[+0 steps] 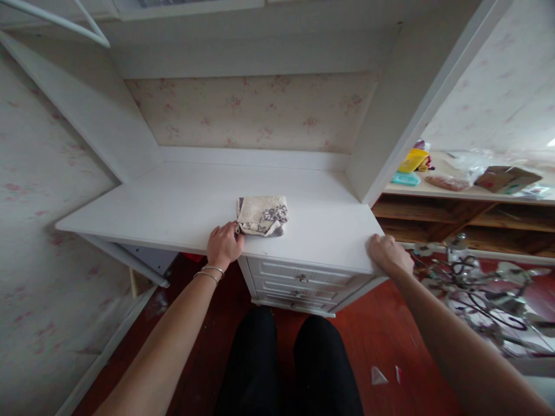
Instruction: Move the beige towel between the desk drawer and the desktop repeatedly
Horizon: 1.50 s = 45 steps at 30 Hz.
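A folded beige cloth with a dark floral print lies on the white desk, close to its front edge. My left hand, with bangles at the wrist, is at the cloth's left front corner. Its fingers are curled and closed on that corner, partly hiding it. Over at the desk's right front corner, my right hand is wrapped around the edge, its fingertips mostly out of sight. The cloth lies apart from my right hand.
White drawers stand under the desk, above a red-brown floor. Side panels and an upper shelf frame the desktop. To the right are a metal chandelier and a wooden shelf unit bearing a yellow container and a cardboard box.
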Available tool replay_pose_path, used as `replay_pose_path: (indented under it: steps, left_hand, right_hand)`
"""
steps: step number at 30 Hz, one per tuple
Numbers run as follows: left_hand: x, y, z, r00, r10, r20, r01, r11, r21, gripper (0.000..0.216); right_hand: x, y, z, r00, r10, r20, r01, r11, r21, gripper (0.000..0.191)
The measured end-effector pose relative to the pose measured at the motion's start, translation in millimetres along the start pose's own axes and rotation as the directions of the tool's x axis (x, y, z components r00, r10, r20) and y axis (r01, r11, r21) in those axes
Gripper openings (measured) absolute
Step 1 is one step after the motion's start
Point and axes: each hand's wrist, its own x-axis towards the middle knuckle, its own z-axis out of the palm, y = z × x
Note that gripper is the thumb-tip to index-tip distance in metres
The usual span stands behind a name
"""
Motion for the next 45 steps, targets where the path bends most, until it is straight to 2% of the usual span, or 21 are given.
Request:
replay_pose_path:
  steps: [15,45]
  left_hand:
    - [-2,-1,2,1.000,0.019,-0.002,-0.018,0.999,0.026,0.044]
    - [-3,0,1,1.000,0.018,-0.025,-0.017,1.000,0.025,0.039]
  right_hand:
    - [2,2,1,1.000,0.003,-0.011,-0.003,1.000,0.011,0.066]
    - [-7,-4,-6,1.000,0.010,-0.005,-0.010,1.000,0.012,0.068]
